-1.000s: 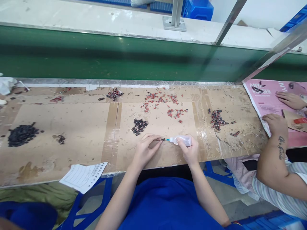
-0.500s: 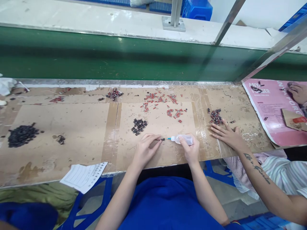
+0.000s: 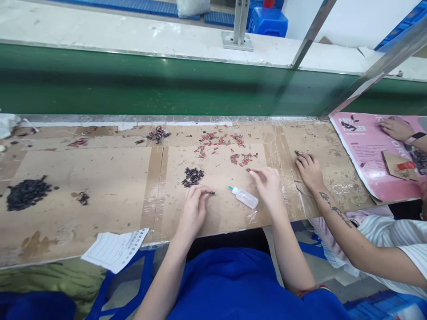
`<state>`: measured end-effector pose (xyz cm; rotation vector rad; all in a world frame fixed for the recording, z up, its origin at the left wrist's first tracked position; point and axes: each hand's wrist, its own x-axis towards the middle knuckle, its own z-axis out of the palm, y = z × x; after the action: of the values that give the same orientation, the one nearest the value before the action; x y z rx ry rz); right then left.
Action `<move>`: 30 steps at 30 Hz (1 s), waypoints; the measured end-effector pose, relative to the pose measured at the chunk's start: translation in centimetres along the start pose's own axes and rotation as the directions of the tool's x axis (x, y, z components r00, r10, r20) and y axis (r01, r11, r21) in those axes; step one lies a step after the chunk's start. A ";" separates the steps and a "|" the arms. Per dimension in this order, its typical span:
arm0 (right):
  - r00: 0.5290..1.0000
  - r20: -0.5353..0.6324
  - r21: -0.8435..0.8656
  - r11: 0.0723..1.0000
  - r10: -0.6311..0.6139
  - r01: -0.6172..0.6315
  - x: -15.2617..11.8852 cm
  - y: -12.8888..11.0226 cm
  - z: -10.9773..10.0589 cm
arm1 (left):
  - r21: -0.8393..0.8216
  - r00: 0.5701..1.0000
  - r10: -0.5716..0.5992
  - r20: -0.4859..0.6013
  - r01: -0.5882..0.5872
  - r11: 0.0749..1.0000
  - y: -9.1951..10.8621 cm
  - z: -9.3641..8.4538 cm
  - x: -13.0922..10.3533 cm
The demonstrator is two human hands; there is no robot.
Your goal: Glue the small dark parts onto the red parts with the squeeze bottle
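Observation:
My left hand [image 3: 193, 208] is closed in a pinch on a small black part [image 3: 211, 193], which sticks out to the right of the fingertips. My right hand [image 3: 271, 189] reaches forward, thumb and fingertips closed at a small red part [image 3: 248, 170]. Between my hands a clear squeeze bottle [image 3: 247, 198] with a blue-green tip lies on its side on the cardboard [image 3: 133, 178]. Just beyond my left hand is a pile of small black parts [image 3: 193, 177]. Loose red parts [image 3: 223, 141] are scattered farther back.
A co-worker's hand [image 3: 310, 171] rests on the cardboard at right; another person's hand [image 3: 396, 129] is over a pink sheet [image 3: 367, 169]. Black pieces [image 3: 28, 194] are heaped at left. A paper slip [image 3: 115, 250] overhangs the front edge. A green belt [image 3: 150, 84] runs behind.
My right hand has let go of the bottle, which now lies down, and has moved forward to a red part. My left hand shifted left with the black part. The co-worker's dark pile has gone.

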<state>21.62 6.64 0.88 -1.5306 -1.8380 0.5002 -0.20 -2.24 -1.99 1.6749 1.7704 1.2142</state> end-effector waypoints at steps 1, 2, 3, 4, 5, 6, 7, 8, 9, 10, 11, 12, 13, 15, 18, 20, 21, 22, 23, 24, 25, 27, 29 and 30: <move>1.000 0.028 -0.027 1.000 -0.001 0.002 0.7 0.3 0.3 | -0.023 1.000 -0.009 0.010 0.009 1.000 0.0 0.1 -0.1; 0.999 0.053 -0.054 0.999 0.007 -0.004 1.3 0.6 0.6 | -0.046 1.000 -0.022 0.019 0.023 0.999 0.0 0.2 -0.3; 0.997 0.072 -0.076 0.997 0.022 -0.016 1.7 0.7 0.9 | -0.067 0.999 -0.038 0.027 0.040 0.997 0.0 0.4 -0.4; 0.996 0.084 -0.091 0.995 0.037 -0.030 2.0 0.9 1.2 | -0.086 0.998 -0.057 0.031 0.060 0.995 0.1 0.5 -0.6; 0.995 0.090 -0.095 0.995 0.049 -0.040 2.1 0.9 1.4 | -0.107 0.996 -0.078 0.033 0.081 0.991 0.2 0.6 -0.7; 0.995 0.088 -0.085 0.995 0.054 -0.047 2.2 0.9 1.5 | -0.136 0.995 -0.099 0.034 0.103 0.985 0.3 0.7 -0.8; 0.995 0.082 -0.061 0.997 0.058 -0.053 2.2 0.9 1.5 | -0.171 0.992 -0.118 0.036 0.123 0.978 0.5 0.7 -0.9; 0.995 0.075 -0.027 0.998 0.065 -0.063 2.0 0.8 1.4 | -0.211 0.990 -0.138 0.037 0.143 0.967 0.7 0.8 -1.0; 0.994 0.069 0.016 0.996 0.083 -0.084 1.9 0.7 1.2 | -0.253 0.987 -0.159 0.037 0.163 0.954 0.9 0.9 -1.1; 0.992 0.068 0.065 0.991 0.110 -0.114 1.7 0.6 0.9 | -0.295 0.982 -0.183 0.036 0.185 0.938 1.1 1.0 -1.1; 0.988 0.071 0.114 0.983 0.140 -0.147 1.4 0.5 0.6 | -0.334 0.977 -0.209 0.033 0.207 0.920 1.4 1.0 -1.1; 0.984 0.076 0.160 0.972 0.164 -0.174 1.2 0.3 0.3 | -0.369 0.971 -0.235 0.029 0.229 0.901 1.6 1.1 -1.0; 0.981 0.080 0.201 0.961 0.175 -0.188 0.9 0.1 0.0 | -0.402 0.965 -0.262 0.025 0.250 0.881 1.8 1.2 -0.9; 0.985 0.071 0.278 0.945 0.156 -0.170 0.4 -0.4 -0.6 | -0.459 0.952 -0.305 0.031 0.285 0.842 2.3 1.4 -0.7; 0.994 0.059 0.384 0.917 0.090 -0.106 -0.8 -1.9 -1.3 | -0.504 0.942 -0.331 0.056 0.313 0.805 3.3 1.3 -0.3; 0.992 0.115 0.455 0.886 0.045 -0.093 -1.8 -3.1 -1.5 | -0.509 0.939 -0.336 0.073 0.325 0.797 4.1 1.2 -0.2; 0.988 0.151 0.490 0.866 0.028 -0.099 -2.3 -3.7 -1.4 | -0.505 0.938 -0.338 0.080 0.330 0.798 4.5 1.1 -0.2; 0.983 0.181 0.522 0.845 0.023 -0.116 -2.7 -4.3 -1.4 | -0.499 0.937 -0.338 0.086 0.334 0.800 4.8 1.0 -0.2; 0.979 0.201 0.552 0.822 0.032 -0.140 -3.1 -4.8 -1.2 | -0.491 0.938 -0.336 0.091 0.335 0.804 5.1 1.0 -0.2; 0.976 0.212 0.577 0.799 0.052 -0.168 -3.4 -5.1 -1.0 | -0.482 0.940 -0.329 0.093 0.332 0.811 5.4 0.9 -0.3; 0.973 0.217 0.597 0.778 0.078 -0.195 -3.7 -5.4 -0.8 | -0.470 0.943 -0.319 0.094 0.324 0.821 5.6 0.8 -0.3; 0.965 0.233 0.622 0.745 0.116 -0.240 -4.0 -5.6 -0.5 | -0.443 0.952 -0.291 0.090 0.300 0.845 5.8 0.7 -0.5; 0.962 0.249 0.628 0.737 0.115 -0.250 -4.1 -5.5 -0.3 | -0.411 0.960 -0.270 0.080 0.278 0.868 5.9 0.7 -0.7; 0.965 0.245 0.622 0.747 0.098 -0.234 -4.1 -5.4 -0.3 | -0.396 0.962 -0.264 0.072 0.271 0.877 5.9 0.6 -0.7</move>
<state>18.34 1.34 3.71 -1.1799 -1.4243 1.2721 3.85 -3.34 2.24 1.1579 1.5449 1.3216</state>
